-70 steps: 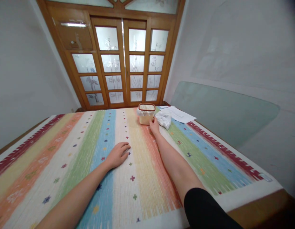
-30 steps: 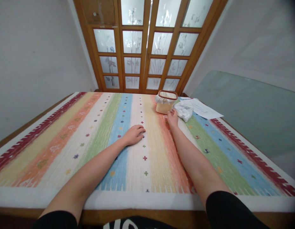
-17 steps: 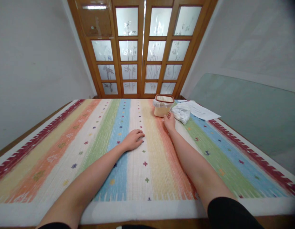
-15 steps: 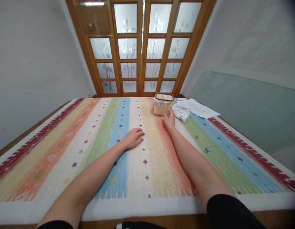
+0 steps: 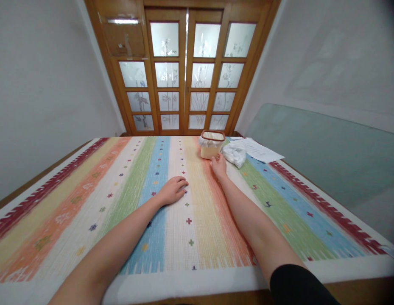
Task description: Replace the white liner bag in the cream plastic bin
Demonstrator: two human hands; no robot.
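Note:
Resting on the striped cloth (image 5: 177, 237), my left hand (image 5: 173, 190) lies palm down with its fingers loosely apart and nothing in them. My right hand (image 5: 219, 166) is farther forward, at the lower right corner of a small cream bin (image 5: 210, 151) with a brown rim. Its thumb and bent fingers are apart, by the bin's base; whether they press on it cannot be made out. Clear plastic lining folds over the top of the bin. A crumpled white plastic bag (image 5: 235, 154) lies just right of the bin and that hand.
Printed white sheets (image 5: 263, 151) lie at the far right of the table, behind the bag. Beyond the table stand wooden doors (image 5: 186, 97) with frosted panes. A pale green panel (image 5: 327, 148) runs along the right wall. Something pale (image 5: 391, 252) shows at the table's right edge.
The camera view has tilted up and shifted slightly, so everything appears a little lower and farther left. Both hands and the bin keep their places on the cloth.

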